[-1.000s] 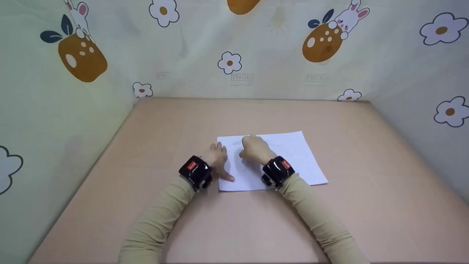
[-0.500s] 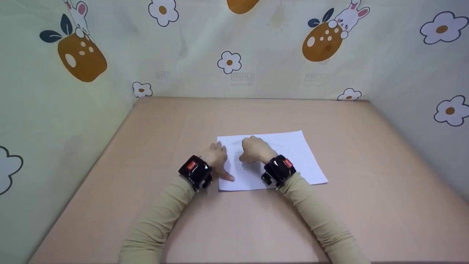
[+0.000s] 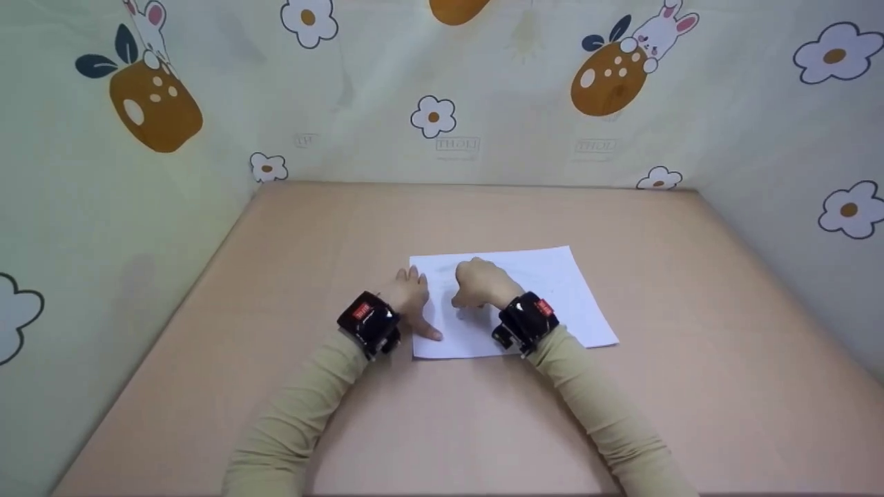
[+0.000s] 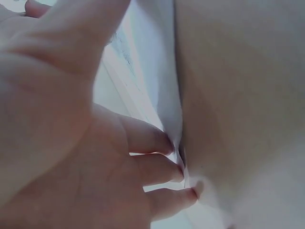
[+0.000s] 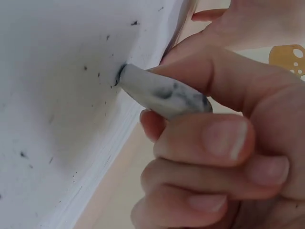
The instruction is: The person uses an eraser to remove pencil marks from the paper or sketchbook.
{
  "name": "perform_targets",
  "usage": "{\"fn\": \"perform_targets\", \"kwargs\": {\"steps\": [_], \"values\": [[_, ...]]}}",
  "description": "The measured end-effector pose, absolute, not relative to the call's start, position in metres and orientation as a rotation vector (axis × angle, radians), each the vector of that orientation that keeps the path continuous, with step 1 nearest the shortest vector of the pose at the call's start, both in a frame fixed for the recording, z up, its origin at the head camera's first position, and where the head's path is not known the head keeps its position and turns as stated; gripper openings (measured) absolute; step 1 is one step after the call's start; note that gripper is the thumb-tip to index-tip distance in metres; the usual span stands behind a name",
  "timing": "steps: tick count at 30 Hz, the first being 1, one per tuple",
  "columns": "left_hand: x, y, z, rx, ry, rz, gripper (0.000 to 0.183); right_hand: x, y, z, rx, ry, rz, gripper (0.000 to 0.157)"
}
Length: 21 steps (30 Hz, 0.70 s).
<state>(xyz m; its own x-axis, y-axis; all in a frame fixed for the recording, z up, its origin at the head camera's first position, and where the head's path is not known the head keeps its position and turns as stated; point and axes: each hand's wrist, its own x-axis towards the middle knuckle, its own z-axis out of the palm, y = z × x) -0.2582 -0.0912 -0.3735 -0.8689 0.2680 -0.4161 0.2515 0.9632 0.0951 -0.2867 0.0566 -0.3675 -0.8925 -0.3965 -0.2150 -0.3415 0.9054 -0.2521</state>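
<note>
A white sheet of paper (image 3: 552,293) lies on the table, its left edge lifted a little in the left wrist view. My right hand (image 3: 485,283) is over the paper's left half. Between thumb and curled fingers it grips a worn white eraser (image 5: 159,93) with dark smudges, whose tip touches the paper. The head view hides this eraser behind the hand. My left hand (image 3: 409,301) rests along the left edge of the sheet, thumb on the paper, fingers spread and nearly straight. Several dark crumbs (image 5: 23,154) are scattered around the eraser tip.
The wide tan table (image 3: 331,228) extends on all sides of the paper. Pale walls of printed sheeting (image 3: 511,90) with flowers and rabbits stand at the back, left and right. A black camera is strapped to each wrist.
My right hand has shifted very slightly toward me, and its wrist has turned a little. The left hand and the paper look unmoved.
</note>
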Motion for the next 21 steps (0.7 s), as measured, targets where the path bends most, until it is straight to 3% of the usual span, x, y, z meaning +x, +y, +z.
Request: {"fn": "perform_targets", "kwargs": {"steps": [5, 13, 21], "values": [[-0.258, -0.092, -0.374, 0.37, 2.681, 0.068, 0.12, -0.287, 0.054, -0.37, -0.701, 2.723, -0.44, 0.017], [-0.261, -0.089, -0.375, 0.402, 2.683, -0.004, 0.12, -0.292, 0.069, -0.365, -0.536, 2.797, -0.247, 0.017], [-0.263, -0.088, -0.379, 0.415, 2.689, -0.109, 0.12, -0.302, 0.086, -0.364, -0.578, 2.865, -0.522, 0.016]]}}
